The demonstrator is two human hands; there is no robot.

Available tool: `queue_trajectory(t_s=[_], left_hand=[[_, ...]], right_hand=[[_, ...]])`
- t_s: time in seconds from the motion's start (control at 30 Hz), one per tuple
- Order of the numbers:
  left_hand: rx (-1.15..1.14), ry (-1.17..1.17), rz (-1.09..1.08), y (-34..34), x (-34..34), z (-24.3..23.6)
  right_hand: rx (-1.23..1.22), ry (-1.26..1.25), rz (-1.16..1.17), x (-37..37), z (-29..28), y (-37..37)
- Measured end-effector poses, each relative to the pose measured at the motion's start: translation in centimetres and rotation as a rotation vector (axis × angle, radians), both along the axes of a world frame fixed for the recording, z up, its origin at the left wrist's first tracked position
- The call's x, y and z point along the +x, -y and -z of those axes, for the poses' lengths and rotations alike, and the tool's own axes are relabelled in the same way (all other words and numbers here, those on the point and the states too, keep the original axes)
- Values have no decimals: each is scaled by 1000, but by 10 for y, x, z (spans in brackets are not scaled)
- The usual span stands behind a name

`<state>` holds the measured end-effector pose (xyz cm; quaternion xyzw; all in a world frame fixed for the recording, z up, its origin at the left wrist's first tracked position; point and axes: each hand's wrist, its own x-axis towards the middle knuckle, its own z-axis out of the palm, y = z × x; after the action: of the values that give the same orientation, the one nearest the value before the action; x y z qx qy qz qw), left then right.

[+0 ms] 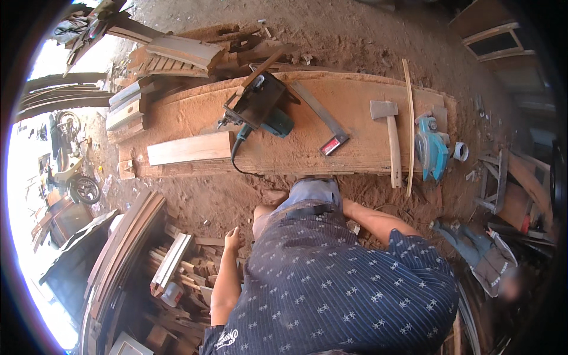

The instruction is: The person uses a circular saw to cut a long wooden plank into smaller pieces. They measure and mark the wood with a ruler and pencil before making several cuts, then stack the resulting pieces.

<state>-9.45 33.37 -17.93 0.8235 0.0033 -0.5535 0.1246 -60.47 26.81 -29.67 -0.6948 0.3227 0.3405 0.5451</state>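
Observation:
My left hand point(234, 239) hangs at my side, away from the bench, with its fingers loosely apart and nothing in them. My right forearm point(378, 220) bends in toward my waist, where the shirt hides the hand. In front of me stands a sawdust-covered wooden bench point(355, 157). On it lie a short pale board point(190, 148), a teal corded power saw point(275, 123) with a dark base plate, and a try square point(322, 112). Farther right are a hatchet point(391, 139), a thin wood strip point(409, 118) and a teal electric planer point(432, 148).
Stacked timber point(183, 53) lies beyond the bench's left end. Long planks point(121, 254) and offcuts point(195, 272) fill the floor on my left. A motorcycle point(74, 165) stands far left. Another person point(482, 254) is at the right, near a wooden frame point(494, 183).

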Motion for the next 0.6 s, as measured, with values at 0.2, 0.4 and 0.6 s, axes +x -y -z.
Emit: queue_trajectory(t_s=[0.2,0.4,0.6], left_hand=[[-155,110,55,16,-1,-7],[-391,159,167,37,-36,-8],[-646,107,203,7,-110,-103]], right_hand=[[-153,86,86,-3,-102,32],[-303,242,131,11,-192,79],[-120,771,527,-5,-273,9]])
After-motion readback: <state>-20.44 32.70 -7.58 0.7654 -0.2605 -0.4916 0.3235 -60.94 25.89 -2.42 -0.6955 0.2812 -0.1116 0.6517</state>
